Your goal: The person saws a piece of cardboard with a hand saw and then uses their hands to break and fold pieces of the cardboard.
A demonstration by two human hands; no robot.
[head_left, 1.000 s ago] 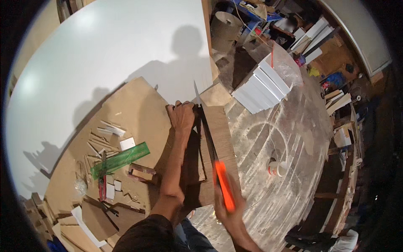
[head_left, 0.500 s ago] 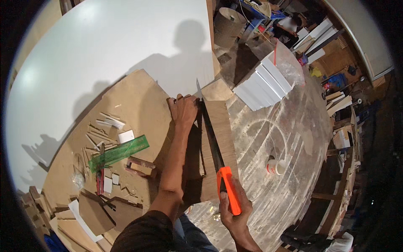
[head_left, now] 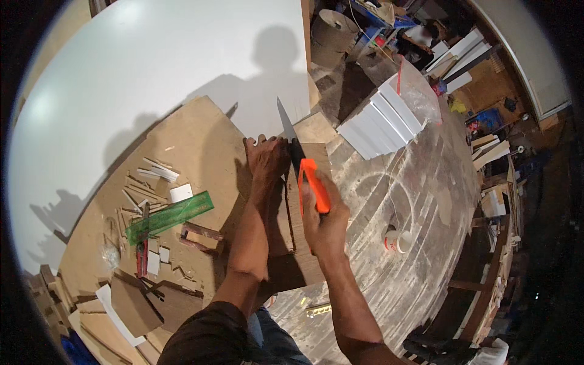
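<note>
My right hand (head_left: 325,225) is wrapped round the orange handle of a handsaw (head_left: 319,193). The saw's dark blade points away from me, and its tip sticks out past the far end of a brown plywood board (head_left: 311,271). The blade lies at the board's far part, just right of my left hand (head_left: 269,159). That hand presses down on the board with its fingers bent over the far edge, gripping it. A dark, narrow line runs lengthwise along the board. The undersides of the left fingers are hidden.
Left on the brown work surface (head_left: 207,131) lie a green ruler-like strip (head_left: 182,213), red-handled pliers (head_left: 142,255), a small wooden frame (head_left: 201,237) and several offcuts. A big white panel (head_left: 152,55) stretches beyond. Right are stacked white panels (head_left: 380,125) and a cup (head_left: 398,241). Someone sits far back.
My right hand has pushed the saw forward, away from me, so the handle is now close to my left hand and more blade shows past the far edge. The left hand stays put.
</note>
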